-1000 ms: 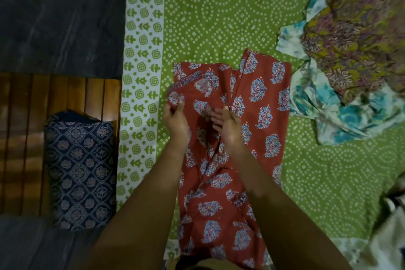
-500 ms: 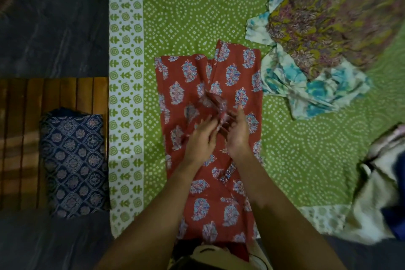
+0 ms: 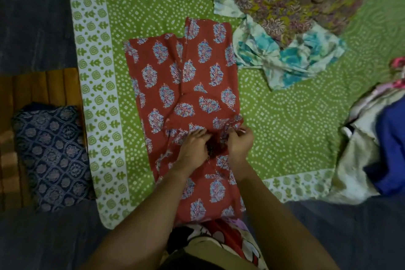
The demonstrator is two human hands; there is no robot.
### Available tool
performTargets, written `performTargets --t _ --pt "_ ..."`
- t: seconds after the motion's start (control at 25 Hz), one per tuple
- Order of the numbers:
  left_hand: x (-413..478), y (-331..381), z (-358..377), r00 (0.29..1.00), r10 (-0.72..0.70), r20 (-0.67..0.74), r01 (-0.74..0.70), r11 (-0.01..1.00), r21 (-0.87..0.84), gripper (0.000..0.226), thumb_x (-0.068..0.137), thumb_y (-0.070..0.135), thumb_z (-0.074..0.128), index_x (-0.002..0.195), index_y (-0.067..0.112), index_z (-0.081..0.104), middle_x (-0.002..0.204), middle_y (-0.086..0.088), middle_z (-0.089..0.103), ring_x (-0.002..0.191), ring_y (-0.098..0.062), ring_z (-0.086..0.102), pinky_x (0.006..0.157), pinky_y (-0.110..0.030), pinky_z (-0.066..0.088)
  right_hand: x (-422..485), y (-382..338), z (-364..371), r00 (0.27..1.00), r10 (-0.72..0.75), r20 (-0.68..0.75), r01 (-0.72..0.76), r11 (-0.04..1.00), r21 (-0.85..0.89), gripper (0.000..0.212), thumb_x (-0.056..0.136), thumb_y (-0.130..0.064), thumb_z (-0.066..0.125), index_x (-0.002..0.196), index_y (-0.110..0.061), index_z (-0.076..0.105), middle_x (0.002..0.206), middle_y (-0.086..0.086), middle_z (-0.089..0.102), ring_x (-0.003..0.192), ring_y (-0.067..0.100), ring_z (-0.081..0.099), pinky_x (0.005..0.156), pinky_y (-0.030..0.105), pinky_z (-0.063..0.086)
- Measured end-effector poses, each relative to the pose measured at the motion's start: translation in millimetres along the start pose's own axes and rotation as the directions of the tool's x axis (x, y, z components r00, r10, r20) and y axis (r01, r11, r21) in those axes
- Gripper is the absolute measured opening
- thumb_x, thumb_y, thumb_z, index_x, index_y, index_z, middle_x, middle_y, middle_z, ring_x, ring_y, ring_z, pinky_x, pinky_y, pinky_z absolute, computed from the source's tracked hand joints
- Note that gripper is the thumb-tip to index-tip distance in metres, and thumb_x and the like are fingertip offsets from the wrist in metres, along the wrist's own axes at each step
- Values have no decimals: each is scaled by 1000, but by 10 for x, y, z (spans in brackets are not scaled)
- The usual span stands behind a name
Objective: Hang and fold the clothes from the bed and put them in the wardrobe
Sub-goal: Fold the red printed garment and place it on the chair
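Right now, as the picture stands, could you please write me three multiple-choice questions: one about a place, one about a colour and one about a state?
1. Where does the navy patterned cloth lie?
A) in a basket
B) on the wooden surface
C) on a chair

2. What is the main colour of the bedsheet?
A) green
B) grey
C) yellow

3. What are the left hand and the right hand doing?
A) hanging idle
B) holding a hanger
C) gripping the red garment

Answers:
1 B: it rests on the brown slats at the left edge.
2 A: the sheet is green with white dots.
3 C: the fingers of both hands curl into its fabric.
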State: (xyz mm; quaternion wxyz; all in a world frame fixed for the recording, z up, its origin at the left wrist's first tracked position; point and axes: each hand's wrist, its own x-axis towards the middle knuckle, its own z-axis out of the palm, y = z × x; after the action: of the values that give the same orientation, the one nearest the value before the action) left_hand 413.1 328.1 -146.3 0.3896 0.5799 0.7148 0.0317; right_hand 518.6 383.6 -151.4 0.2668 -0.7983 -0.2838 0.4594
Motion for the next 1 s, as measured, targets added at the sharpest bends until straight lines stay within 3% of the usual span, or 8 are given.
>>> performTargets --t 0.12,0.2,0.32,0.4,0.52,0.72,0.84,1.0 --pt "5 60 33 987 -115 -116 106 991 -83 41 89 0 46 128 8 55 134 -9 54 126 -23 46 108 -29 32 -152 39 -64 938 -347 -12 327 895 -303 27 77 5 61 102 -2 56 101 13 56 97 26 55 86 33 43" --pt "-22 107 65 972 -183 -149 171 981 -90 41 89 2 46 129 9 54 134 -7 54 126 -23 46 106 -29 33 -184 83 -90 820 -532 210 562 680 -472 31 78 8 54 107 2 58 117 18 50 111 28 47 96 32 38" --pt "-91 164 139 958 -259 -124 240 960 -146 46 92 4 43 138 8 42 145 -8 40 137 -23 30 112 -29 21 -98 123 -99 721 -342 603 666 583 -466 43 85 8 43 127 4 50 143 18 36 135 29 33 110 29 28" --pt "-158 193 235 958 -277 -74 258 946 -194 49 92 4 42 141 9 38 153 -8 26 143 -23 18 115 -33 15 -54 171 -129 661 -172 730 675 562 -478 47 88 5 42 136 2 43 154 14 21 143 25 21 114 26 20" --pt "-274 213 377 942 -334 -42 315 918 -241 50 93 5 41 143 11 35 157 -6 16 145 -24 10 116 -39 17 -86 287 -239 640 -207 740 726 480 -493 53 90 2 42 142 -1 35 157 12 12 143 26 19 115 39 23" --pt "-495 249 571 916 -392 -85 344 878 -334 55 94 3 42 146 13 27 156 -6 17 145 -22 10 116 -31 12 -201 663 -571 595 -223 772 791 334 -513 63 87 1 48 146 0 24 157 16 2 143 34 14 116 46 19" --pt "-728 225 749 908 -402 -119 330 860 -390 57 93 1 43 146 14 27 155 -4 20 144 -21 14 117 -35 19 -282 958 -732 614 -263 744 778 362 -514 64 86 3 48 145 0 26 156 19 5 143 35 16 114 47 23" --pt "-1125 122 1033 866 -419 -273 243 830 -501 50 87 -6 48 135 8 47 141 -12 45 129 -22 43 107 -27 34 -413 1282 -929 702 -336 628 702 478 -528 52 90 -1 48 141 -3 36 152 20 17 140 33 22 114 40 27"
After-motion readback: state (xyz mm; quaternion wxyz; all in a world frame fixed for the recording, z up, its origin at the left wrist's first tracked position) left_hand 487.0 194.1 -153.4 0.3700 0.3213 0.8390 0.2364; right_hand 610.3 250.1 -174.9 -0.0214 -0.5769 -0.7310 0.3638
